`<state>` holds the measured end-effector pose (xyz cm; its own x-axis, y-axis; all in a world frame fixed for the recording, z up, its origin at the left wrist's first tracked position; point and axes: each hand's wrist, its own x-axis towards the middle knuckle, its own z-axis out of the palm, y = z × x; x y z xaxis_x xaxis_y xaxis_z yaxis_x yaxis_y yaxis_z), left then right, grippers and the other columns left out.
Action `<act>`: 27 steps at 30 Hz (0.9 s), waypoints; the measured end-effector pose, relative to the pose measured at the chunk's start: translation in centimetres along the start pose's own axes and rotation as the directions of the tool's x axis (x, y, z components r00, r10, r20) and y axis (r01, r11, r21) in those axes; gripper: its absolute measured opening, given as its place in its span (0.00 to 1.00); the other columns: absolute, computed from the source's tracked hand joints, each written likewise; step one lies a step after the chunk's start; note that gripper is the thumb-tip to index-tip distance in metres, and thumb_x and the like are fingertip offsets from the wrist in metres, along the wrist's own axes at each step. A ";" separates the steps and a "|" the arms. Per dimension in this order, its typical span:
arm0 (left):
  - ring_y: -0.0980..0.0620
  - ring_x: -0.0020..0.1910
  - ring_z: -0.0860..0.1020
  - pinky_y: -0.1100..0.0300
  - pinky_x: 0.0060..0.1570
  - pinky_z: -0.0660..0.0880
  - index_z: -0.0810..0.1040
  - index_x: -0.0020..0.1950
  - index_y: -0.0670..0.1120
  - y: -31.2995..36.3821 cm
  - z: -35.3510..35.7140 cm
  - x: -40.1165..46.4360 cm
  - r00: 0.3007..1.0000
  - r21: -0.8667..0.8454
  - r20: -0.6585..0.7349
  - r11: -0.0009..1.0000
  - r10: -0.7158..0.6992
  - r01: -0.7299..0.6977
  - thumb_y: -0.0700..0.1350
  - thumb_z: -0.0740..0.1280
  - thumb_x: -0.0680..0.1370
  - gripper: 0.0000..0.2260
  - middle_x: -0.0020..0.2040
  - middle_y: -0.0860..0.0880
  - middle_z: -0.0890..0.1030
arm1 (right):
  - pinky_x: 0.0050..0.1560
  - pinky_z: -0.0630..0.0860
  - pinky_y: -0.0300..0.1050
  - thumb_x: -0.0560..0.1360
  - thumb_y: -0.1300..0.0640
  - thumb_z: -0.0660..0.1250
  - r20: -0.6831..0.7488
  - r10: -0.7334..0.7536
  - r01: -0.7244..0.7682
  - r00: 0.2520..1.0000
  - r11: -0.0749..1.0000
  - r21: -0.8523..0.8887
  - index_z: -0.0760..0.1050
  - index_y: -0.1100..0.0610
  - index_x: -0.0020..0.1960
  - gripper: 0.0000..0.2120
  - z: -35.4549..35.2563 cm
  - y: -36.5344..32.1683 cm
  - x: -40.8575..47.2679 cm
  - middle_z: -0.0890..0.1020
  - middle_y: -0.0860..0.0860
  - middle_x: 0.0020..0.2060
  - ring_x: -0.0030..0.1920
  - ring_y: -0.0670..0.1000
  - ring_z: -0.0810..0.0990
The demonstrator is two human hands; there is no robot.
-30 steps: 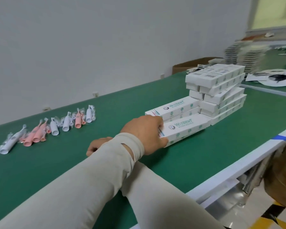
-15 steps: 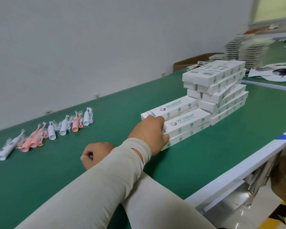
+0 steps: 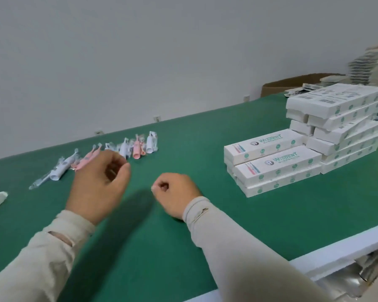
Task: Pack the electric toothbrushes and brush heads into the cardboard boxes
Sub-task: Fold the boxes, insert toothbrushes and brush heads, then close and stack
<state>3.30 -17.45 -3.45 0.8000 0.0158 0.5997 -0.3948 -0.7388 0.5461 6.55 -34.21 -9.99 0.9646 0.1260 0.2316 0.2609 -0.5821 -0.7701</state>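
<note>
Fingers (image 3: 116, 168) of both hands loosely curled, empty, above green table (image 3: 205, 225).

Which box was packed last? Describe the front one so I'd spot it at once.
I can't tell packing order. On the green table, find the stack of white boxes at the right. The front box lies on the low pile nearest the person, logo side up, lower than the tall stack behind.

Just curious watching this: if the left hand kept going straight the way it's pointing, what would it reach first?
Probably the pink toothbrushes lying in the row on the green table, just beyond the left hand. Depth is hard to judge, and the hand is blurred.
</note>
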 end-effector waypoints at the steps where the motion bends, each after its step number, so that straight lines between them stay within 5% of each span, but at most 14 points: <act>1: 0.54 0.35 0.78 0.65 0.36 0.72 0.75 0.40 0.52 -3.0 -1.3 -0.8 0.994 0.094 0.001 0.990 -0.105 0.105 0.45 0.69 0.75 0.05 0.35 0.55 0.79 | 0.50 0.81 0.49 0.75 0.47 0.66 0.006 0.004 -0.004 1.000 1.000 0.016 0.76 0.46 0.38 0.07 0.1 0.1 -0.1 0.84 0.44 0.40 0.44 0.51 0.82; 3: 0.47 0.42 0.80 0.57 0.44 0.75 0.77 0.45 0.52 -8.3 -3.3 -2.9 0.947 0.284 0.065 0.916 -0.314 0.284 0.45 0.70 0.76 0.03 0.41 0.52 0.82 | 0.51 0.80 0.48 0.75 0.49 0.67 0.012 0.008 -0.008 1.000 1.000 -0.010 0.75 0.45 0.35 0.10 0.4 -0.2 -0.2 0.83 0.42 0.38 0.43 0.48 0.81; 6: 0.47 0.53 0.80 0.52 0.55 0.76 0.80 0.55 0.52 -12.5 -5.5 -5.1 0.899 0.502 0.151 0.816 -0.410 0.287 0.54 0.70 0.76 0.10 0.53 0.51 0.83 | 0.51 0.79 0.45 0.76 0.51 0.68 0.013 -0.007 0.008 1.000 0.998 -0.057 0.76 0.45 0.36 0.09 0.9 -0.5 -0.3 0.82 0.41 0.37 0.42 0.46 0.81; 10: 0.48 0.57 0.78 0.53 0.58 0.74 0.81 0.55 0.53 -12.5 -5.9 -6.0 0.906 0.478 0.190 0.842 -0.378 0.251 0.57 0.65 0.78 0.11 0.55 0.53 0.82 | 0.53 0.77 0.44 0.76 0.49 0.69 0.095 -0.053 0.073 0.994 0.973 -0.219 0.79 0.46 0.45 0.03 2.2 -1.8 -0.1 0.83 0.41 0.43 0.46 0.47 0.81; 14: 0.47 0.58 0.76 0.53 0.59 0.73 0.80 0.55 0.52 -12.0 -6.2 -6.6 0.900 0.448 0.194 0.851 -0.391 0.274 0.56 0.64 0.79 0.11 0.56 0.51 0.80 | 0.56 0.76 0.44 0.76 0.43 0.68 0.337 -0.087 0.242 0.937 0.859 -0.452 0.79 0.46 0.56 0.11 6.0 -6.4 1.7 0.82 0.42 0.51 0.51 0.48 0.80; 18: 0.48 0.57 0.77 0.54 0.57 0.75 0.78 0.56 0.53 -12.9 -7.8 -7.1 0.886 0.439 0.180 0.841 -0.428 0.316 0.57 0.64 0.78 0.12 0.57 0.52 0.79 | 0.55 0.77 0.47 0.77 0.48 0.67 0.257 -0.155 0.240 0.954 0.908 -0.344 0.79 0.46 0.53 0.06 10.4 -8.8 2.1 0.83 0.44 0.49 0.50 0.51 0.81; 21: 0.49 0.62 0.75 0.54 0.58 0.72 0.76 0.62 0.54 -15.1 -11.3 -6.5 0.908 0.460 -0.048 0.798 -0.417 0.391 0.55 0.63 0.79 0.13 0.62 0.53 0.78 | 0.51 0.75 0.44 0.77 0.52 0.69 0.206 -0.203 0.248 0.957 0.942 -0.224 0.77 0.42 0.45 0.05 11.2 -7.9 1.3 0.82 0.41 0.44 0.46 0.48 0.80; 23: 0.46 0.64 0.73 0.52 0.60 0.70 0.75 0.66 0.50 -17.6 -14.8 -6.2 0.878 0.535 -0.245 0.698 -0.412 0.476 0.54 0.63 0.79 0.17 0.64 0.50 0.77 | 0.47 0.74 0.42 0.76 0.53 0.70 0.204 -0.217 0.252 0.955 0.953 -0.165 0.76 0.40 0.41 0.09 10.9 -7.1 1.3 0.82 0.39 0.41 0.43 0.44 0.80; 27: 0.42 0.68 0.70 0.49 0.66 0.68 0.71 0.68 0.45 -21.4 -19.6 -7.1 0.706 0.753 -0.251 0.325 -0.662 0.572 0.59 0.61 0.79 0.23 0.68 0.43 0.73 | 0.42 0.71 0.33 0.76 0.55 0.71 0.175 -0.197 0.214 0.965 0.973 -0.085 0.78 0.43 0.38 0.09 10.5 -6.5 1.4 0.83 0.40 0.38 0.41 0.42 0.80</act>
<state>-2.75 11.46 -7.95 0.7130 0.6695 0.2084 0.6697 -0.7383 0.0807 6.61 -21.82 -10.89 0.8860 0.3763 0.2711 0.4568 -0.6075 -0.6498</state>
